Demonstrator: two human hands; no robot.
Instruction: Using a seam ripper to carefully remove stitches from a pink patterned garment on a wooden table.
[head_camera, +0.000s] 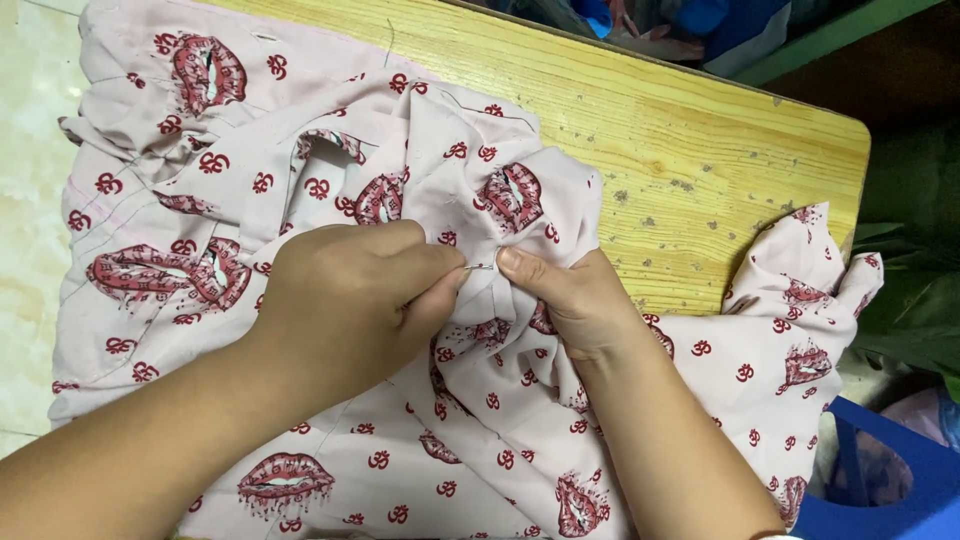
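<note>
A yellow wooden counter (690, 130) with rounded corners fills the upper part of the view, its grain running lengthwise and its far right area speckled with small dark marks. Pale tiled floor (25, 150) shows along the left edge; beyond the counter's far edge lie bundles of blue and other coloured cloth (660, 20), and at the lower right corner sits a blue plastic thing (900, 480), its kind unclear. Most of the counter is covered by a pale pink garment (300, 150) printed with red lips and small red curled symbols; it lies rumpled and folded over itself, spilling over the left and near edges, with one gathered end bunched up at the right near the counter's corner. At the middle of the cloth the two hands meet. The left hand (345, 300) has its grip closed, thumb and fingers pinched on a thin metal needle (482, 267) that pokes out sideways from the fingertips, just above a raised fold. The right hand (570, 300) has its grip clamped on that bunched fold of the garment, thumb on top, its tip touching the needle's point.
</note>
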